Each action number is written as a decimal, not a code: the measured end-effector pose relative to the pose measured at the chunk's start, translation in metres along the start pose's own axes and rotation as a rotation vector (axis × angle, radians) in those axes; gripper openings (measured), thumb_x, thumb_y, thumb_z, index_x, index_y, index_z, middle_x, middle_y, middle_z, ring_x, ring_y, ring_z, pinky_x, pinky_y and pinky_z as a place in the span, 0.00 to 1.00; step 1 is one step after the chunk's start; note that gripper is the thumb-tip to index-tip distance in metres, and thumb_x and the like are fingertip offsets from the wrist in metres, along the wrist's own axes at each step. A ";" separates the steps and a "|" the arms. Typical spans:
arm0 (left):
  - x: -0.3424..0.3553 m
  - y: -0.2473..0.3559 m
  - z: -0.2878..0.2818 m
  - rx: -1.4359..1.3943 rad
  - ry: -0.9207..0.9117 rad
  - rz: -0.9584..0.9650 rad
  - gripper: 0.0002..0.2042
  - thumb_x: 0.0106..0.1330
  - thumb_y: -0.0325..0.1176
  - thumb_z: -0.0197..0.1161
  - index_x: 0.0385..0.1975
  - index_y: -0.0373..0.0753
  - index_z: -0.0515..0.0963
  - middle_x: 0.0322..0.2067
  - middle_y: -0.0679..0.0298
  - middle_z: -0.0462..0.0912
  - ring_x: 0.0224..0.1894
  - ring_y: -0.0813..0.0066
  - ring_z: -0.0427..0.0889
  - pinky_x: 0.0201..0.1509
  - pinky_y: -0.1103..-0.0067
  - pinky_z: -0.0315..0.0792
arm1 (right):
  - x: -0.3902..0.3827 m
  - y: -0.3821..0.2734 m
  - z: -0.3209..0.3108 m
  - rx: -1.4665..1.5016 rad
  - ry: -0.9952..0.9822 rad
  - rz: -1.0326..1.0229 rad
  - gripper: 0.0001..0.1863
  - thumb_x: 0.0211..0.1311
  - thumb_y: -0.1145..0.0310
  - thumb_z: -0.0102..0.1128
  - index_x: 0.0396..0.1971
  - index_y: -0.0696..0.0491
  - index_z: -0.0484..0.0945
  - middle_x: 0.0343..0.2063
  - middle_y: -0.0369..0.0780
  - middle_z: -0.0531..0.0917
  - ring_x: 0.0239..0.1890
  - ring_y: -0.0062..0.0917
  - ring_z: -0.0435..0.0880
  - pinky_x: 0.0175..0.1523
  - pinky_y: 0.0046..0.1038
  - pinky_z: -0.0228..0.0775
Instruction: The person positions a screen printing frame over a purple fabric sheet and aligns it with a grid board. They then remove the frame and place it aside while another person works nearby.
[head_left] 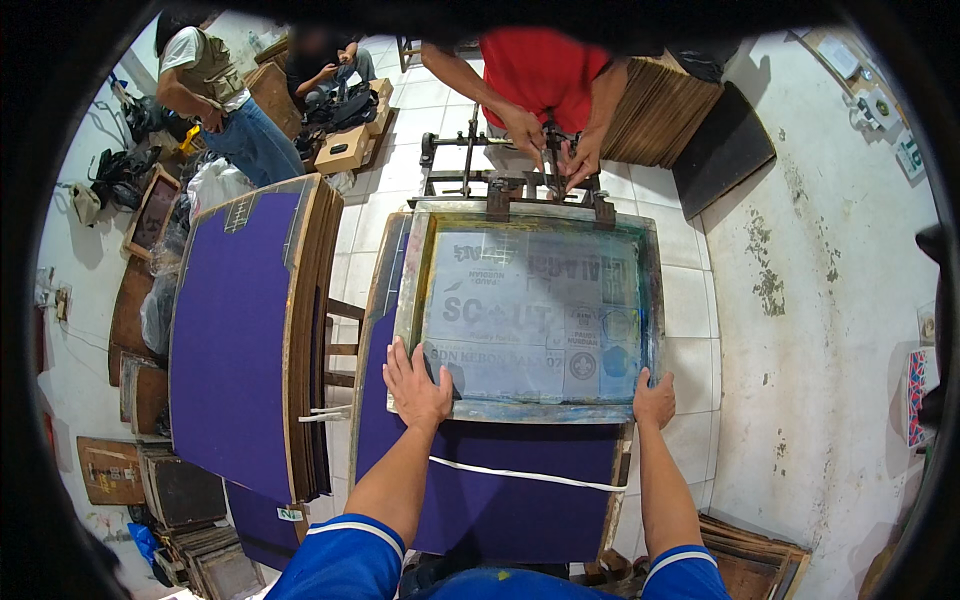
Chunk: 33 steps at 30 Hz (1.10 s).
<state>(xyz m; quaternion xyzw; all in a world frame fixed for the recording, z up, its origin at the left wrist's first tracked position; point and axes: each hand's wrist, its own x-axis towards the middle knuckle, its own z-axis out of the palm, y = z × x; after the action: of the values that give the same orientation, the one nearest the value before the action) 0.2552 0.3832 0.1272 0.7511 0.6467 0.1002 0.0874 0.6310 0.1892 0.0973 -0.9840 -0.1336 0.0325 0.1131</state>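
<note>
A screen printing frame [540, 411] with a pale, printed mesh [505, 365] lies over a purple-covered board [500, 500]. My left hand [415, 385] rests on the frame's near left corner, fingers spread and flat. At the near right corner, my right hand [655, 400] grips the frame's edge with its fingers curled round it. The frame's far side sits in dark hinge clamps [604, 210] on a metal rig [465, 180]. Across the rig, the hands [560, 155] of a person in a red shirt work at its middle.
To the left stands a thick stack of purple-topped boards [235, 340]. A white strip [525, 474] crosses the board before me. Brown boards [655, 110] lean at the back right, near a peeling wall [790, 300]. Two other people are at the far left.
</note>
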 end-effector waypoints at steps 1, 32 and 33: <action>0.000 0.000 0.000 0.003 0.013 0.007 0.33 0.66 0.47 0.63 0.70 0.40 0.68 0.79 0.50 0.52 0.82 0.51 0.46 0.83 0.55 0.41 | 0.000 0.000 0.000 -0.002 -0.001 0.005 0.28 0.68 0.43 0.60 0.47 0.55 0.74 0.41 0.54 0.86 0.45 0.55 0.86 0.50 0.54 0.75; 0.000 0.001 -0.001 0.005 -0.012 -0.010 0.32 0.67 0.47 0.63 0.70 0.41 0.69 0.80 0.52 0.50 0.82 0.53 0.45 0.84 0.56 0.41 | -0.002 -0.004 -0.008 0.019 -0.023 0.001 0.27 0.68 0.44 0.61 0.46 0.56 0.74 0.41 0.53 0.86 0.46 0.54 0.86 0.50 0.54 0.75; 0.000 0.001 -0.001 0.008 -0.008 -0.007 0.32 0.66 0.47 0.63 0.70 0.41 0.69 0.80 0.52 0.51 0.82 0.53 0.45 0.83 0.56 0.41 | -0.002 -0.003 -0.008 0.019 -0.024 -0.002 0.27 0.68 0.44 0.62 0.46 0.56 0.74 0.41 0.53 0.86 0.45 0.54 0.86 0.50 0.54 0.75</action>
<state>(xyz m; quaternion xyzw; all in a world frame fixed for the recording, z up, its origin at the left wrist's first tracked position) 0.2558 0.3835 0.1283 0.7495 0.6495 0.0940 0.0875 0.6286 0.1902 0.1058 -0.9823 -0.1358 0.0454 0.1211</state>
